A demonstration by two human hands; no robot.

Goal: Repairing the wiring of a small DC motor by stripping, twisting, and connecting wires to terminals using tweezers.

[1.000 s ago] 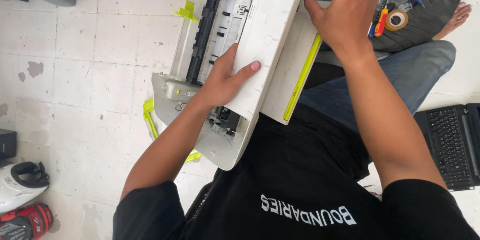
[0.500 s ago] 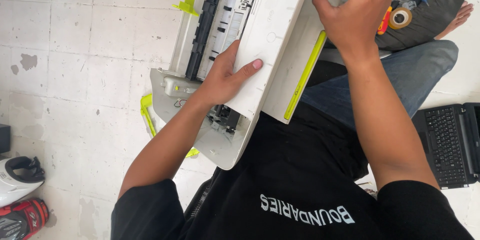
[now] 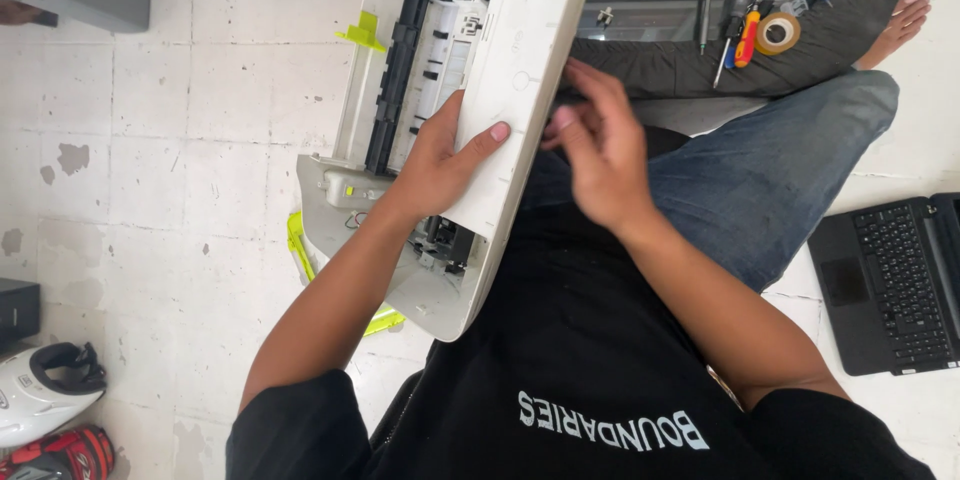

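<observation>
1 printer (image 3: 420,90) | left hand (image 3: 440,165) gripping its lid panel (image 3: 520,90) | right hand (image 3: 600,155) spread, blurred | 1 laptop (image 3: 895,285)

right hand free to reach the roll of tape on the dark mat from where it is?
Probably yes. The right hand is at the raised white printer panel, holding nothing visible. The tape roll lies uncovered on the dark mat ahead, beside screwdrivers; nothing stands between.
</observation>
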